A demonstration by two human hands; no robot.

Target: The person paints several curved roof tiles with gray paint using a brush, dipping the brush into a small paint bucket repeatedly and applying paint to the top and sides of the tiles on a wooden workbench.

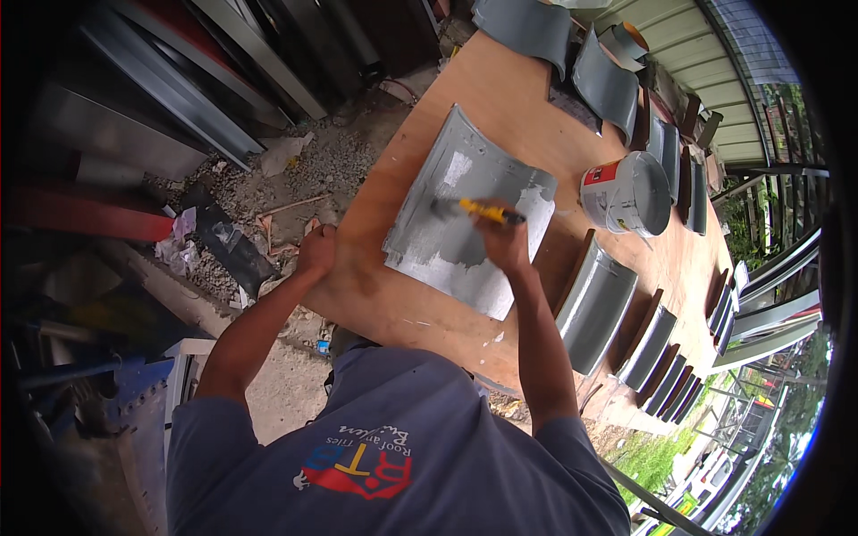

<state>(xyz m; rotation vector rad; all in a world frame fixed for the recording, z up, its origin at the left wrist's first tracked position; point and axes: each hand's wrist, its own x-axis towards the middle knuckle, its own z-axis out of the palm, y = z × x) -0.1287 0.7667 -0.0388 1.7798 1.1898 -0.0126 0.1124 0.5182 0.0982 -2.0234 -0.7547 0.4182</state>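
Note:
My right hand (506, 245) is closed round the handle of a yellow and black paintbrush (483, 211). Its bristle end is over a curved roof tile (420, 239), seemingly against the surface. Grey paint covers much of that tile, with pale patches along the near edge, at the right side and near the top. At the left edge of the wooden table (371, 299), my left hand (316, 252) grips the board with curled fingers, apart from the tile. To the right of the tile stands a white bucket (601, 198) with grey paint on its inside.
Several grey-coated tiles (597, 308) stand tilted along the table's right side. More curved tiles (527, 31) lie at the far end. Metal sheets and channels (170, 85) lean at the upper left, above gravel ground (344, 152) strewn with scraps.

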